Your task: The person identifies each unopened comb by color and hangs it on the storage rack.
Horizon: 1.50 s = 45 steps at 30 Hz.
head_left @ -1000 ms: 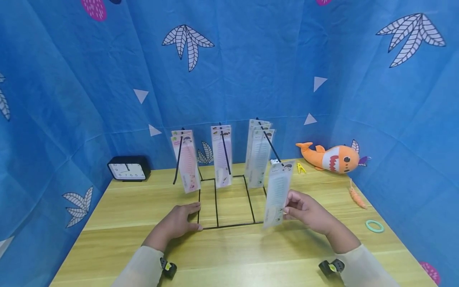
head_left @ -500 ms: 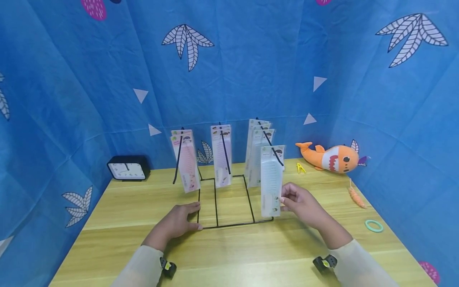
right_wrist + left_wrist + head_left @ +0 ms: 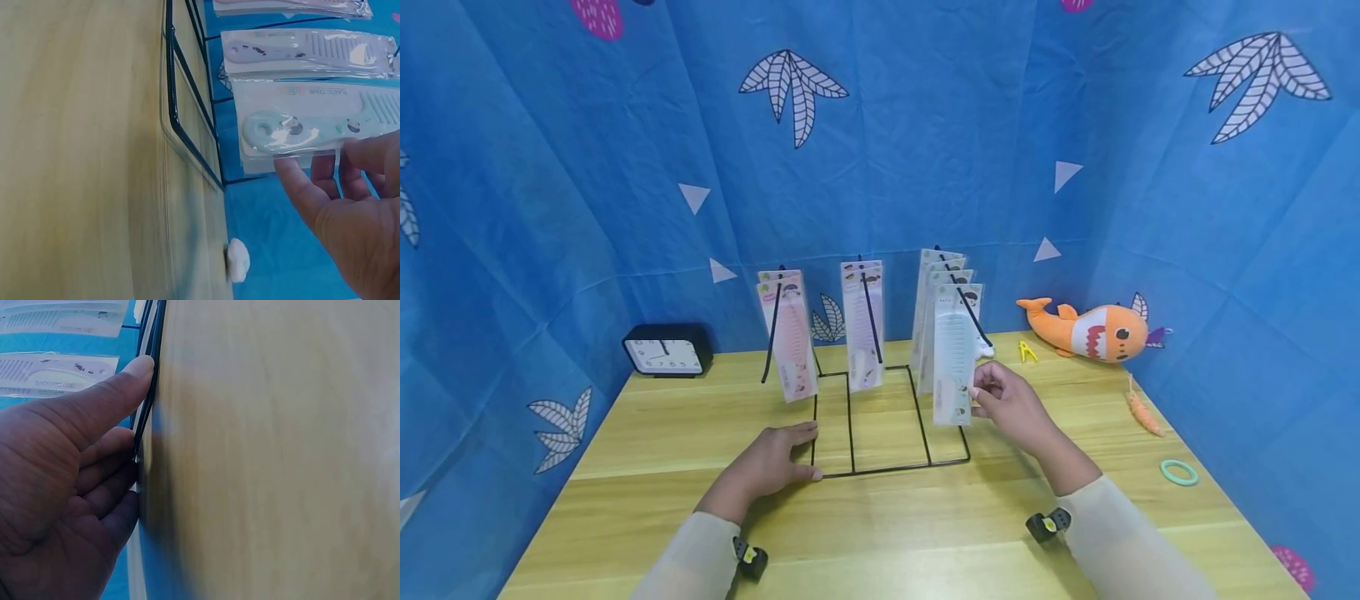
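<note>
A packaged green comb (image 3: 953, 358) hangs at the front of the right hook of a black wire display rack (image 3: 891, 471). My right hand (image 3: 1011, 404) pinches the package's lower right edge; in the right wrist view the thumb (image 3: 300, 184) lies at the edge of the clear wrapper, other fingers behind it. More green combs (image 3: 927, 333) hang behind on that hook. My left hand (image 3: 771, 462) rests on the table at the rack's left front corner, thumb and index finger spread apart and touching the base wire.
Packaged pink combs (image 3: 790, 342) hang on the left hook, purple combs (image 3: 863, 329) on the middle one. A black clock (image 3: 668, 350) stands back left. To the right lie an orange plush shark (image 3: 1090, 329), a yellow clip (image 3: 1027, 352), an orange trinket (image 3: 1144, 414) and a green ring (image 3: 1178, 472).
My right hand has pushed the green comb back along the right hook, from its front tip toward the other green combs. The comb now hangs straighter. My left hand has stayed put.
</note>
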Available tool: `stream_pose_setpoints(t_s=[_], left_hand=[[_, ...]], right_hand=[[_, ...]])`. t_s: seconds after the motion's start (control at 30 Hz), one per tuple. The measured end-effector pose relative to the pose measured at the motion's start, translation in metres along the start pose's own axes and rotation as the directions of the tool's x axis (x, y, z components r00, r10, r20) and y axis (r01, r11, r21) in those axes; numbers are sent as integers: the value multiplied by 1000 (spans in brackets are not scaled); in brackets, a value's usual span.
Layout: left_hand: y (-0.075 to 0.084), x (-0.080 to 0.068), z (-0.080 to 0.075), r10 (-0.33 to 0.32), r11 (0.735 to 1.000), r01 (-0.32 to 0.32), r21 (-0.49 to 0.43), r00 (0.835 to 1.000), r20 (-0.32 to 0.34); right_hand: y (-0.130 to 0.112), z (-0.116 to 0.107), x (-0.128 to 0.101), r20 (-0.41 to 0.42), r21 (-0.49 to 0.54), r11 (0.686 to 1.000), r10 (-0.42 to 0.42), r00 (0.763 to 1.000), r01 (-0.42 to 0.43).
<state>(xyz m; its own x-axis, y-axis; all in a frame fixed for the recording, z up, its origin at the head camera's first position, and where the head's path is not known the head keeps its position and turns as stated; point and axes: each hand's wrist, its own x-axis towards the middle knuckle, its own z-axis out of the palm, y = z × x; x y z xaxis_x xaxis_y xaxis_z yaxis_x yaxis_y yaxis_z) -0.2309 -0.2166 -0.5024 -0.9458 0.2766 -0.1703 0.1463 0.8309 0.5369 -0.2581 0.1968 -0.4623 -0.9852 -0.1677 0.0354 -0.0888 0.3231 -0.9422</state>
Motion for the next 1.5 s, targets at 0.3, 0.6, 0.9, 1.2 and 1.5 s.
stream_pose_setpoints(t_s=[0.3,0.6,0.9,1.2,1.5], left_hand=[[0,0,0,0,1000,0,9,1000,1],[0,2,0,-7,1000,7,4,1000,-1],[-2,1,0,5,1000,-5,-1,1000,7],[-3,1,2,18,1000,-18,2,1000,-9],[-3,1,2,2,1000,-2,-18,1000,-10]], right_hand=[[2,4,13,-26,-18,1000,21,999,-21],[0,6,23,-37,2,998,56,998,-56],[5,8,26,-55,-30,998,46,997,-48],[5,8,27,-59,-69,997,16,998,-20],[9,8,28,-77,-72,997,9,997,-15]])
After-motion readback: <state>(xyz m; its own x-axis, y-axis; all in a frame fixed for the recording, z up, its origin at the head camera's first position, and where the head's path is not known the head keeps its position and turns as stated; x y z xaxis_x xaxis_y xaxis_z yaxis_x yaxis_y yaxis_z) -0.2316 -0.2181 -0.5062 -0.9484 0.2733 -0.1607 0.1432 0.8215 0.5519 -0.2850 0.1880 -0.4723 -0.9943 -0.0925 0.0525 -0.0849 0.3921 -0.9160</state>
